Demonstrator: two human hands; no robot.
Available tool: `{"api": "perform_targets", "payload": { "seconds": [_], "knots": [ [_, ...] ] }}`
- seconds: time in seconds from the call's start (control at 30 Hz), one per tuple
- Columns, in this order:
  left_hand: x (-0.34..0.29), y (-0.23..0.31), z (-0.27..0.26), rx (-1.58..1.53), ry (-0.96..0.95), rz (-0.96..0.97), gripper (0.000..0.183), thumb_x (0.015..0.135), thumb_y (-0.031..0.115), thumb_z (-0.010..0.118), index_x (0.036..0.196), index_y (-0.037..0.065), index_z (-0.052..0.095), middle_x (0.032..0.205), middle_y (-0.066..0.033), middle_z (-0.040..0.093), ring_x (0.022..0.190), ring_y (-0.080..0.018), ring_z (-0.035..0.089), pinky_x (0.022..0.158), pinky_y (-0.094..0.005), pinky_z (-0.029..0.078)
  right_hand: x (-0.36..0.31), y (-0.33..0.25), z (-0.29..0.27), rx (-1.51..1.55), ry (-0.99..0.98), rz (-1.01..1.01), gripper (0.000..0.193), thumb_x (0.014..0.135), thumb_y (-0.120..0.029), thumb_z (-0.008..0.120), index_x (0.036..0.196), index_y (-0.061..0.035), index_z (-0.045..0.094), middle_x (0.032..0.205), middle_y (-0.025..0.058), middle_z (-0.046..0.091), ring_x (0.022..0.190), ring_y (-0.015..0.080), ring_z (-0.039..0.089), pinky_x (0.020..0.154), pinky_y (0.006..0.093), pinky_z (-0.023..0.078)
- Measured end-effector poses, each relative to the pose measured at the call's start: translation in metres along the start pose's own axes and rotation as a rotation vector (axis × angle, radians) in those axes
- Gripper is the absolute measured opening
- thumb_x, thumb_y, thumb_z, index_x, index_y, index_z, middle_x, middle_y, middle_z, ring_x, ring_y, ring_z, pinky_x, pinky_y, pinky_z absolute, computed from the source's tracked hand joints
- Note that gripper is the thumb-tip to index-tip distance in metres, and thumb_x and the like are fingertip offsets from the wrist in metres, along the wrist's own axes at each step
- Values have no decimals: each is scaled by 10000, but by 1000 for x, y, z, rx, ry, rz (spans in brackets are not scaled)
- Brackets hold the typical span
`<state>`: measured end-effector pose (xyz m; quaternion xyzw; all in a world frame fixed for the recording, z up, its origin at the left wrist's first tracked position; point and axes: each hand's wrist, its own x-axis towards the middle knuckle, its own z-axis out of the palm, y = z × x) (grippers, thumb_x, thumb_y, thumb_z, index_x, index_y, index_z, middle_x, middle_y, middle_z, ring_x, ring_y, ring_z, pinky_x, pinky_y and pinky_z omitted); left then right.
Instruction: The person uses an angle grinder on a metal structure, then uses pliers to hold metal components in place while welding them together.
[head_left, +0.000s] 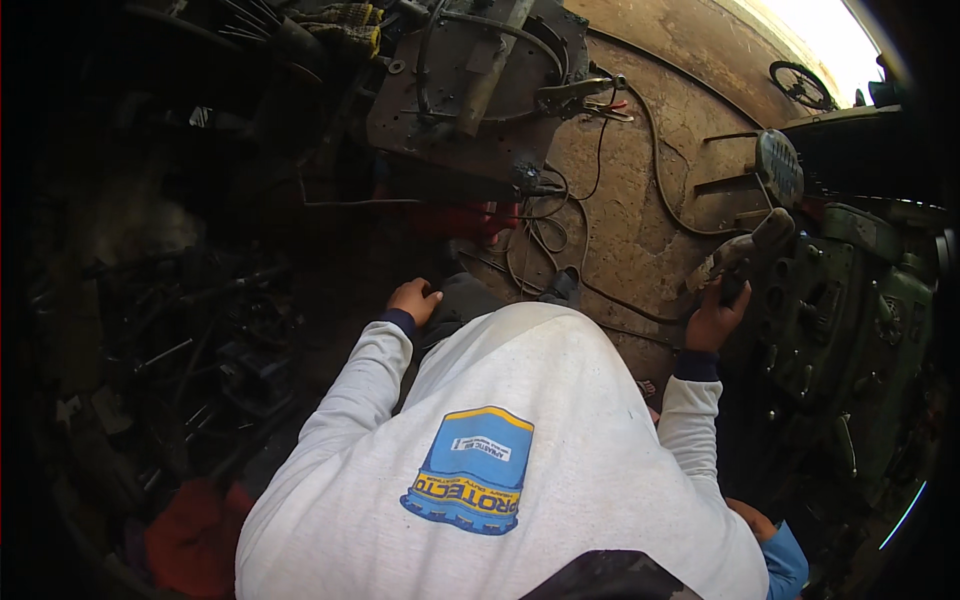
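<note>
My left hand lies loosely on my dark trouser leg, its thumb and fingers a little apart and nothing visible in it. Out to the right, my right hand is closed around the dark grip of a dusty tan-grey power tool, which looks like an angle grinder. Its front end is in shade and hard to make out. The tool is held above the floor, beside a green machine.
A dark steel table ahead bears a locking clamp and a bar. Cables loop over the brown floor. A stool stands at the far right. Metal scraps crowd the left. Another person's blue sleeve shows at lower right.
</note>
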<state>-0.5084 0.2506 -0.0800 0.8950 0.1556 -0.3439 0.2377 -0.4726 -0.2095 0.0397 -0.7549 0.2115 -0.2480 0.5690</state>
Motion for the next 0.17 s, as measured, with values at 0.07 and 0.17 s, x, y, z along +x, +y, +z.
{"api": "perform_targets", "payload": {
  "seconds": [0.07,0.17],
  "knots": [
    [-7,-22,56,-147,8,-172,583,907,521,555,1211,28,620,1233,-241,607,1209,-358,545,1031,-411,418,16,0,-18,-16,-37,-2,271,941,-91,617,1177,-34,497,930,20,589,727,92,555,621,242,474],
    [9,-92,138,-298,-94,-318,839,893,721,379,1379,50,508,1326,-249,546,1340,-354,431,1117,-380,312,47,14,-34,161,-108,65,270,946,-120,619,1178,-49,501,917,18,585,714,86,552,618,241,473]
  ]
}}
